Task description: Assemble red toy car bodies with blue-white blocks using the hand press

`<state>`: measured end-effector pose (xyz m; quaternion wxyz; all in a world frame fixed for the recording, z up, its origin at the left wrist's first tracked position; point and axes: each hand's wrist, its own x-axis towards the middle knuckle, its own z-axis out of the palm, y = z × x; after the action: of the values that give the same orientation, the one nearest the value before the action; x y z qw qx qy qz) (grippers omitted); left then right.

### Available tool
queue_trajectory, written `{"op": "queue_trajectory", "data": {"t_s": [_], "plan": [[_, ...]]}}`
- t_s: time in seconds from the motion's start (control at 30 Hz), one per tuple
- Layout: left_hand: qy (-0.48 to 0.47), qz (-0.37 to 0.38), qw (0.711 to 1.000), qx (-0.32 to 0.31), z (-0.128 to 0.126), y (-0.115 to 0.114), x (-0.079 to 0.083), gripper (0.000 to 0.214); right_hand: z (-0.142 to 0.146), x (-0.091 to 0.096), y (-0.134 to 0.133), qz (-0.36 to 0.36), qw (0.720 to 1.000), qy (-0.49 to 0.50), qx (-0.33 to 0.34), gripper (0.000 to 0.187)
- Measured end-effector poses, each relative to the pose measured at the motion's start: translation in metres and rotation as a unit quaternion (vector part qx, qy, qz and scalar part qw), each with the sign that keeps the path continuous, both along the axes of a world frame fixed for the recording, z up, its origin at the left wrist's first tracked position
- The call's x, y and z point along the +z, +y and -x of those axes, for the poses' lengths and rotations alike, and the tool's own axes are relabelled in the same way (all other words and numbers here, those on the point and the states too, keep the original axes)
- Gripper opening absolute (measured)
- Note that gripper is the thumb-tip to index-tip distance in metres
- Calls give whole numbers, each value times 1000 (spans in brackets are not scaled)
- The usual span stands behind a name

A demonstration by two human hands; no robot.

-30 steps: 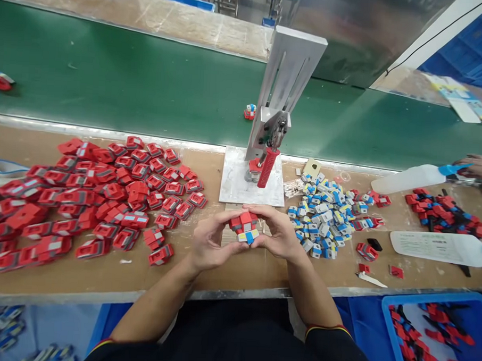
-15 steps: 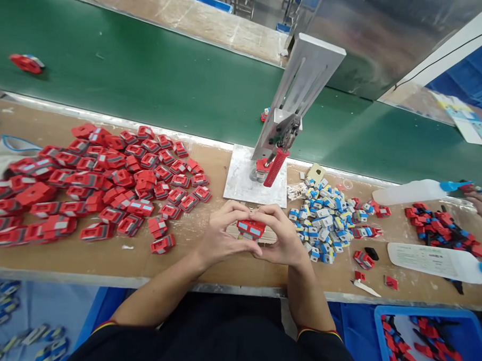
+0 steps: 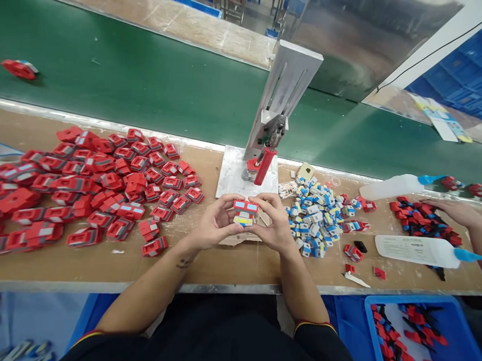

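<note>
Two hands held a small red toy piece (image 3: 245, 206), with pale blue panels and a yellow-and-white lower section, above the workbench (image 3: 221, 270) on the near side of a clamp press (image 3: 275, 133). The left hand (image 3: 217, 226) gripped the piece from one side, the right hand (image 3: 273, 224) from the other, fingers curled over the top and thumbs meeting near its lower edge. A broad heap of red parts (image 3: 113, 180) spread to the left of the press; a pile of white-and-blue parts (image 3: 315, 218) lay just to its right. Farther right of the press were two white bottles with blue nozzles (image 3: 417, 250) and a mound of red-and-black pieces (image 3: 417, 220), where a co-worker's hand (image 3: 449, 209) reached in, its grip impossible to tell. Behind the press ran a green belt (image 3: 149, 80), carrying a red-and-white piece (image 3: 20, 70) well to the left. A blue tray (image 3: 411, 299) of similar red-and-black pieces sat low, on the press's near right.
</note>
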<state>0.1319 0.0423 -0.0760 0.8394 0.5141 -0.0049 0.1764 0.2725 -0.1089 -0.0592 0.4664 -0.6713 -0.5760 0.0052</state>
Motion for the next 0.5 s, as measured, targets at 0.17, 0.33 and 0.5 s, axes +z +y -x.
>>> {"op": "queue_trajectory", "data": {"t_s": [0.17, 0.33, 0.5], "plan": [[80, 60, 995, 0, -3, 11, 11, 56, -9, 6, 0, 58, 998, -3, -1, 64], [64, 61, 987, 131, -3, 40, 18, 59, -41, 24, -13, 48, 999, 5, -17, 50], [25, -4, 970, 242, -47, 65, -1, 66, -57, 24, -4, 135, 988, 29, 65, 49]]}}
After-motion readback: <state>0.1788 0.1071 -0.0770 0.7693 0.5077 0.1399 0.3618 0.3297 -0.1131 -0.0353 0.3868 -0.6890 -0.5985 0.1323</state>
